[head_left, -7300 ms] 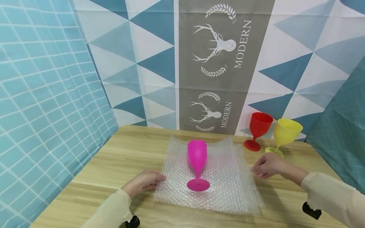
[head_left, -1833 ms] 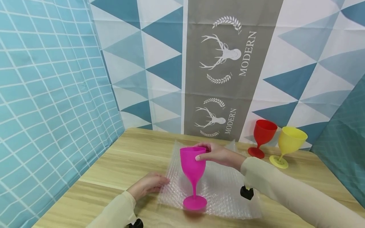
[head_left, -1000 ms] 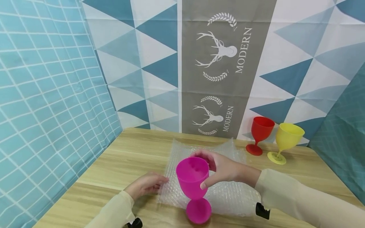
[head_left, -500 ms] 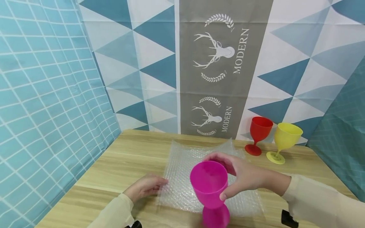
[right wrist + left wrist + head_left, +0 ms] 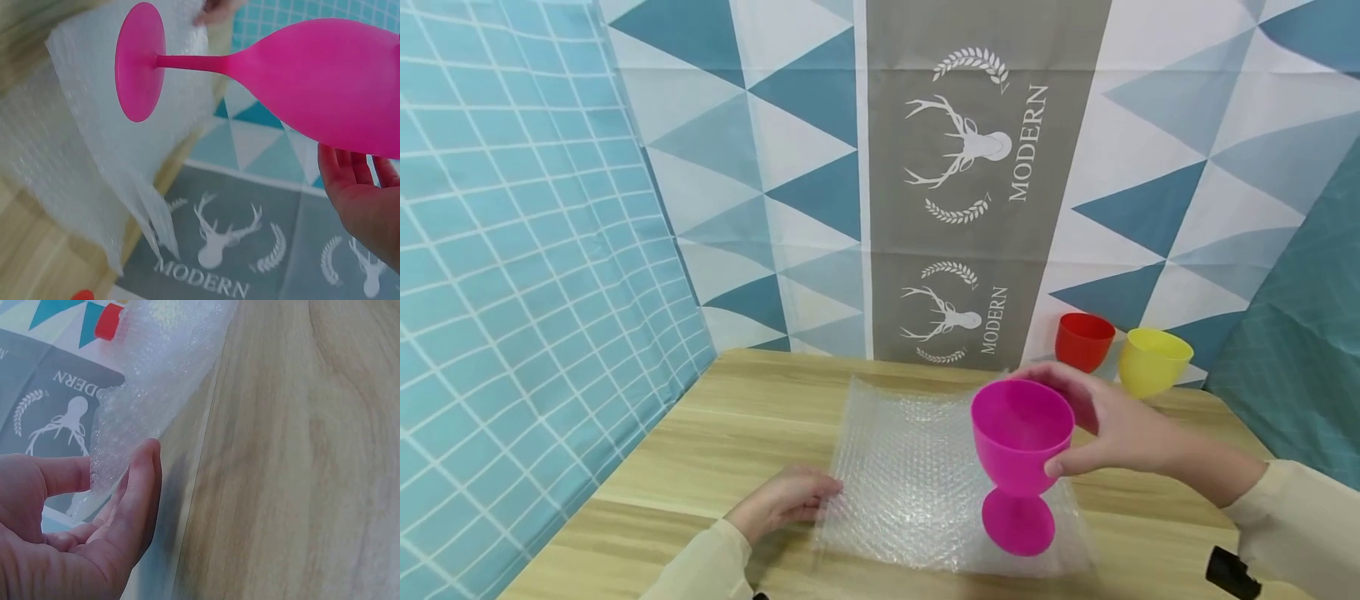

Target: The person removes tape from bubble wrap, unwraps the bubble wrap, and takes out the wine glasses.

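A bright pink plastic goblet (image 5: 1022,433) is held above the right part of a bubble wrap sheet (image 5: 910,467), bowl up and slightly tilted. My right hand (image 5: 1112,421) grips its bowl from the right side, with the thumb in front and fingers behind. In the right wrist view the goblet's stem and round foot (image 5: 140,62) hang free of the wrap. My left hand (image 5: 790,500) stays at the sheet's left edge. The left wrist view has the wrap's edge (image 5: 144,394) between thumb and fingers (image 5: 134,500).
A red goblet (image 5: 1084,342) and a yellow goblet (image 5: 1153,362) stand at the back right of the wooden table (image 5: 700,467), their lower parts hidden behind my right hand. Patterned cloth (image 5: 955,167) hangs behind, and a blue checked one (image 5: 527,250) to the left.
The pink goblet lay on the bubble wrap at first. My right hand took it by the bowl, lifted it and carried it to the right. My left hand has kept its place.
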Tool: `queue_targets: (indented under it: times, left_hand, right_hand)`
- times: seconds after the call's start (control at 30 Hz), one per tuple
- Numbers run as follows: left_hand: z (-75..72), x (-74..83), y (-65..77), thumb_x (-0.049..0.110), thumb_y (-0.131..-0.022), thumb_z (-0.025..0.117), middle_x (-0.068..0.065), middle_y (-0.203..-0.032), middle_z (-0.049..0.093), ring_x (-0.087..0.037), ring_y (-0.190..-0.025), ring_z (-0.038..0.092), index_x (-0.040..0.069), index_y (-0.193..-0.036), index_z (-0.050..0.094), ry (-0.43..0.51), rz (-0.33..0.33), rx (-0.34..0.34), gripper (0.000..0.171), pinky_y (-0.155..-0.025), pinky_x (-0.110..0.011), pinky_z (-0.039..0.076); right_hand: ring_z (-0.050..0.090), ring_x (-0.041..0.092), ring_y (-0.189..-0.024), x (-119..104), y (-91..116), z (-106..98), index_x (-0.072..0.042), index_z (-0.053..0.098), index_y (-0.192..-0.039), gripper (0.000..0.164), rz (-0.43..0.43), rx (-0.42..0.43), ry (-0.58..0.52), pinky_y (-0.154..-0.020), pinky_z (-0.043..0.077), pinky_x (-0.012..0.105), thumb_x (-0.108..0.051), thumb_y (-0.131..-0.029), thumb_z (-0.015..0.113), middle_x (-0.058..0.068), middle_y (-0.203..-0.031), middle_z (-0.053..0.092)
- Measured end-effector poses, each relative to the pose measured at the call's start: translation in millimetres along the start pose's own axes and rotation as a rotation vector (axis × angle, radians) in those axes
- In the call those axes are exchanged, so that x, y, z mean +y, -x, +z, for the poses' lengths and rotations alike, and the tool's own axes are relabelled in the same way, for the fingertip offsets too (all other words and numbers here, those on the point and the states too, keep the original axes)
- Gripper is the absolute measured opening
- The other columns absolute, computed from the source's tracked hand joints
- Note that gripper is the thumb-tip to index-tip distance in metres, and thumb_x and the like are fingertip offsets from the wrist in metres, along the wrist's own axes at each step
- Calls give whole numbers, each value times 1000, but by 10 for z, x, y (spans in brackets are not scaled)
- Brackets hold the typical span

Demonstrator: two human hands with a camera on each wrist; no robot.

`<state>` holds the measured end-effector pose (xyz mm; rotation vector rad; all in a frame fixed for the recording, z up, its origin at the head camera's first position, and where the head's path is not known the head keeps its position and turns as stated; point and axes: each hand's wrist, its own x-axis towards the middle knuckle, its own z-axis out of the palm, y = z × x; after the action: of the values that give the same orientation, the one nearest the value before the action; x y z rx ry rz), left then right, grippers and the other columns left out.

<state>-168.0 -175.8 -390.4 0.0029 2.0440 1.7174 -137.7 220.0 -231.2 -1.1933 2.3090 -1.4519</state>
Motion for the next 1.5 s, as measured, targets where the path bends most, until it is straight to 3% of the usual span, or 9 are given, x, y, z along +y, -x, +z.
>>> queue_targets:
  times: [0.23, 0.47, 0.63, 1.1, 1.33, 1.5]
  left_hand:
    - [42, -6, -2, 11, -93, 60, 3, -80, 60, -8, -74, 59, -6, -103, 62, -45, -4, 19, 19, -70, -18, 56]
    - [51, 3, -1, 10, -93, 60, 4, -79, 59, -7, -73, 59, -4, -99, 62, -26, -4, 10, 15, -69, -17, 56]
    - [57, 25, 5, 10, -93, 60, 3, -79, 60, -8, -73, 60, -6, -102, 61, -26, -2, 8, 19, -70, -18, 56]
    - [38, 33, 14, 12, -94, 60, 4, -79, 60, -7, -72, 59, -5, -103, 61, -34, 2, 26, 19, -68, -16, 55]
    - [30, 22, 3, 12, -94, 61, 5, -78, 59, -7, -71, 58, -2, -99, 62, -41, 3, 55, 16, -67, -17, 54]
    - [29, 24, -6, 12, -94, 60, 4, -79, 60, -8, -72, 59, -4, -100, 62, -30, 5, 65, 17, -68, -18, 54]
  right_hand:
    - [58, 9, -114, 64, 161, -244, -12, 37, -142, 78, -1, 119, 67, -76, 62, 31, 1, -76, 76, -7, -130, 56]
    - [56, 5, -112, -30, 194, -394, -15, 38, -142, 86, 27, 317, 241, -75, 60, 23, 8, -70, 79, -8, -130, 54]
    - [58, 7, -109, -65, 188, -434, -13, 39, -142, 85, 44, 418, 256, -75, 59, 20, 12, -70, 76, -4, -130, 53]
    - [52, -2, -106, 214, 241, -654, -16, 37, -142, 79, 237, 610, 365, -73, 54, 9, -2, -77, 79, -17, -124, 48]
    - [47, -5, -99, 505, 318, -775, -8, 34, -142, 78, 303, 668, 422, -69, 51, 7, -17, -80, 80, -23, -117, 43]
    - [43, -4, -97, 686, 358, -811, -4, 30, -143, 82, 367, 688, 444, -66, 51, 8, -23, -81, 80, -12, -121, 43]
